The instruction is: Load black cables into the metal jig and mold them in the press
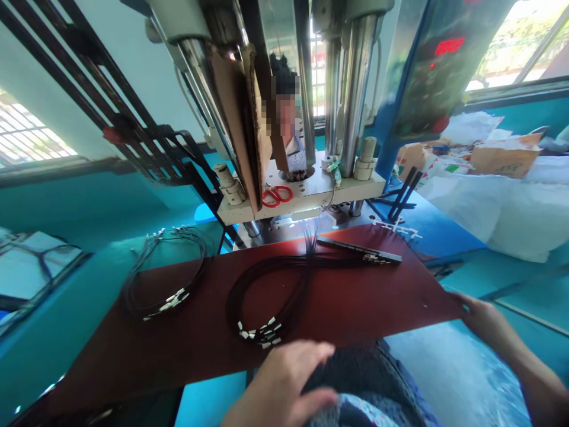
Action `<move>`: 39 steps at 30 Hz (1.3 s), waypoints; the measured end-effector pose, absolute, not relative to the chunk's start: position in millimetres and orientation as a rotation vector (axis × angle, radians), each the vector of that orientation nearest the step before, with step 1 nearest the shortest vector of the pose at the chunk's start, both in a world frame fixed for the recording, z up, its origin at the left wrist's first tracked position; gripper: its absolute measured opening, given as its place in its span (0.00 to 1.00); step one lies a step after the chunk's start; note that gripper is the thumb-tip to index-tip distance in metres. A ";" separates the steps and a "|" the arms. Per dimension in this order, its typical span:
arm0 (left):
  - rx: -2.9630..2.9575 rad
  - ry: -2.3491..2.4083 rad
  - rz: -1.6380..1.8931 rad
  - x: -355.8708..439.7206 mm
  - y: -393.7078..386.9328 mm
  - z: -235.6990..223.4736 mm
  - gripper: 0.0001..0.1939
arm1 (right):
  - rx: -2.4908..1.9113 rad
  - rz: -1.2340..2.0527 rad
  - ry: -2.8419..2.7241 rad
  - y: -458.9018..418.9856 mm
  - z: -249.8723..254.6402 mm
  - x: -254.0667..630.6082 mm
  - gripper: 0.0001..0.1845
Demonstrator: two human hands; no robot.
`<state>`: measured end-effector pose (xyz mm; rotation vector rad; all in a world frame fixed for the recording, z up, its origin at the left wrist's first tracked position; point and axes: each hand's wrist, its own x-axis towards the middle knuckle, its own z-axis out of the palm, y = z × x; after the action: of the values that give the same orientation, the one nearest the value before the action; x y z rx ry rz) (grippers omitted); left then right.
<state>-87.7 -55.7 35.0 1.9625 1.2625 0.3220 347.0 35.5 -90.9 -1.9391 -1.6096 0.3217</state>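
Observation:
My left hand (287,379) is held above my lap at the front edge of a reddish-brown board (355,302). Its thumb and fingers are apart, with nothing between them. At the board's right corner, my right hand (482,314) grips the edge, its fingers partly hidden. Just beyond my left hand lies a looped bundle of black cables (235,296) with pale metal ends. The bundle runs right to a dark slotted bar (360,249) resting on the board. Another coil of black cables (128,296) lies at the board's left side.
A press machine with steel columns (355,89) stands behind the board. Red-handled scissors (278,196) and a cardboard sheet (240,118) are on it. A red digital display (450,46) is at right, above cartons (504,160) and white sacks (489,207). A person is behind the machine.

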 end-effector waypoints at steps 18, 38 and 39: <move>2.635 1.248 -0.053 32.7 94.1 3.9 0.11 | -1.690 0.432 -2.577 119.2 3.4 236.8 0.17; 2.669 1.051 0.014 32.8 75.7 4.5 0.07 | -1.182 1.068 -1.217 41.2 -37.8 238.1 0.05; 2.594 1.037 0.064 32.8 76.7 6.7 0.06 | -1.203 1.035 -1.229 41.7 -37.4 236.2 0.04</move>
<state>32.8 76.7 6.7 2.5945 1.0372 0.0638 236.2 41.7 -37.4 -1.2031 -1.2287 1.0353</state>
